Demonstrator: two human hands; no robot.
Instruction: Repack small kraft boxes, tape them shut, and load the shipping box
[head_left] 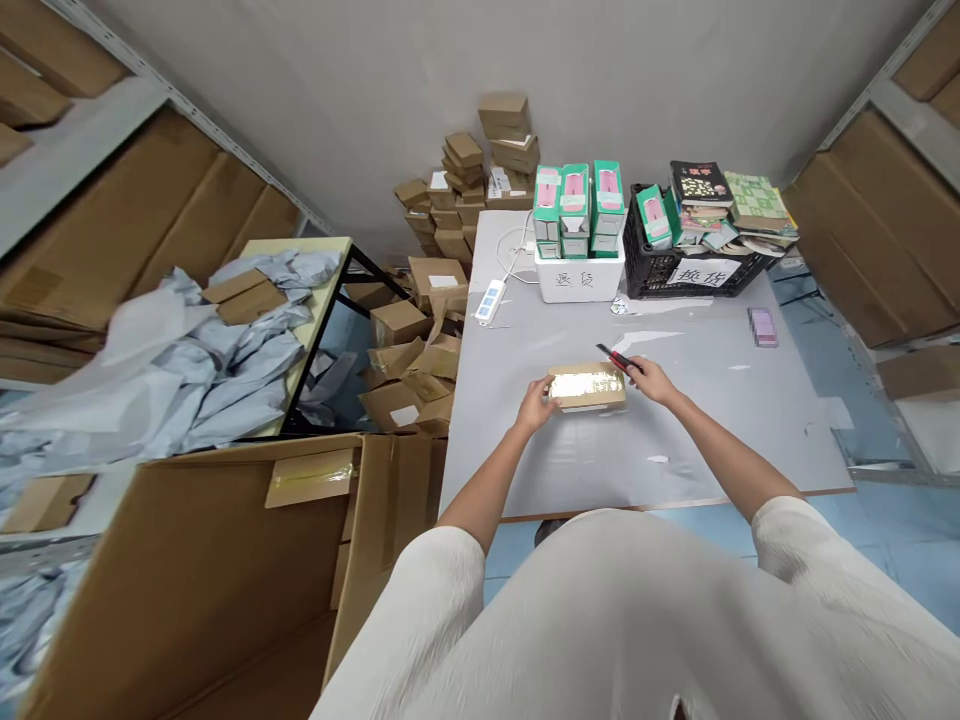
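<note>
A small cardboard box [587,386] with shiny clear tape along its top lies on the grey table [525,470] in front of me. My left hand [536,404] grips the box at its left end, thumb and fingers closed on the edge. In my right hand [651,381] is a red and black utility knife [619,360], its blade end pointing up and left over the box's far right corner. Whether the knife touches the box I cannot tell.
Behind stand a white bin [579,280] of green-and-pink boxes and a black crate [667,280] with books. A power strip [490,302] lies at the table's left, a purple pack [763,327] at right. Left of the table are piled cartons [416,360] and a large open carton [247,560].
</note>
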